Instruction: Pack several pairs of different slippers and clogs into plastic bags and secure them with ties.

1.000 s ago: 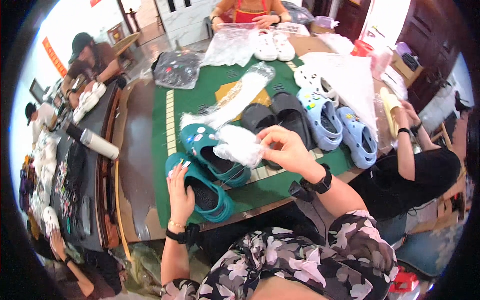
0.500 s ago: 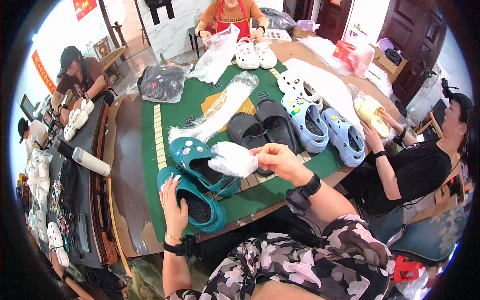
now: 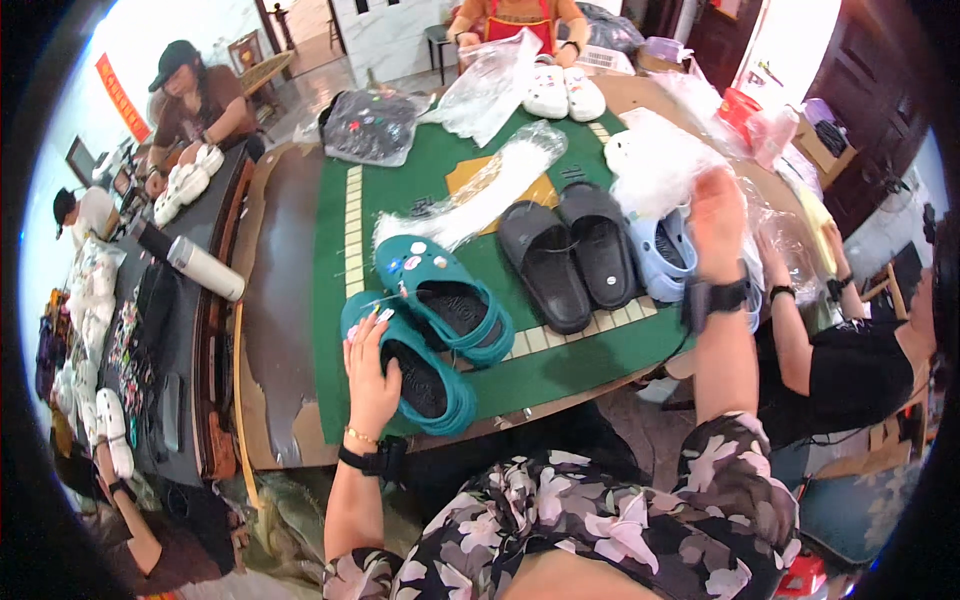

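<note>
My left hand [image 3: 370, 382] rests along the outer side of the near teal clog [image 3: 432, 388], fingers stretched toward its charm-covered toe and thumb apart. A second teal clog [image 3: 462, 305] with charms lies beside it. Far to the right, my right hand [image 3: 717, 222] is smeared by motion over the blue clogs [image 3: 660, 262], partly hiding them. Crumpled white plastic [image 3: 660, 180] is just beyond that hand; whether the fingers hold any of it cannot be seen. Between my hands lie two black slides [image 3: 545, 265].
A clear bag of white strands [image 3: 490, 190] lies on the green mat [image 3: 345, 400]. A dark charm-filled bag [image 3: 370, 128] and white clogs [image 3: 562, 93] are at the back. Co-workers sit left, across and right. A white bottle [image 3: 205, 268] lies on the left table.
My right hand has swung right, from above the teal clogs to the blue clogs, and the white wad it held is gone from over the teal clogs. My left hand stays on the near teal clog.
</note>
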The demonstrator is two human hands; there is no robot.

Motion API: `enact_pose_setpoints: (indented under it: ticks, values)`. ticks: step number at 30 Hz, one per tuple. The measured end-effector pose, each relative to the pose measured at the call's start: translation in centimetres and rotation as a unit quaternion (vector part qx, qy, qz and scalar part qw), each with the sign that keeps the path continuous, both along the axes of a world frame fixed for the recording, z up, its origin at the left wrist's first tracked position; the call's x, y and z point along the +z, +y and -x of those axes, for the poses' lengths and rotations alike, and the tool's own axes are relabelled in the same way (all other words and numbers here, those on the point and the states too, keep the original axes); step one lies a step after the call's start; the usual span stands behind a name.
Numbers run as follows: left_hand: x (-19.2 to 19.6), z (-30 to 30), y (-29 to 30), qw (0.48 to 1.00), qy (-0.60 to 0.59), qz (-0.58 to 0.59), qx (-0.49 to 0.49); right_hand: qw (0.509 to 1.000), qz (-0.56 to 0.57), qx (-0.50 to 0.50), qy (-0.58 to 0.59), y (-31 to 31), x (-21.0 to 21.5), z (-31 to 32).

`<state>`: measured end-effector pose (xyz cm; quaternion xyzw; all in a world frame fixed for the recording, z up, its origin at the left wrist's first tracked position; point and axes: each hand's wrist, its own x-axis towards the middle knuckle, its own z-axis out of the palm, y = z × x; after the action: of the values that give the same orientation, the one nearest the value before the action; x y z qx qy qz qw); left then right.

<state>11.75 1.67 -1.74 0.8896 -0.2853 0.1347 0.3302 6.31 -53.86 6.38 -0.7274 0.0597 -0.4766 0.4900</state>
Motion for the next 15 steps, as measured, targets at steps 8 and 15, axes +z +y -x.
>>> enact_pose_setpoints:
  ticks: [8,15]
  values:
    - [-0.1,0.4,0.8,0.999,0.01,-0.004,0.034,0.994,-0.107,0.032,-0.013,6.5,3.5,-1.2]
    - [-0.6,2.3,-0.3,0.983,0.025,0.083,0.163,0.909,0.241,0.267,0.212,23.5,-5.2,-0.2]
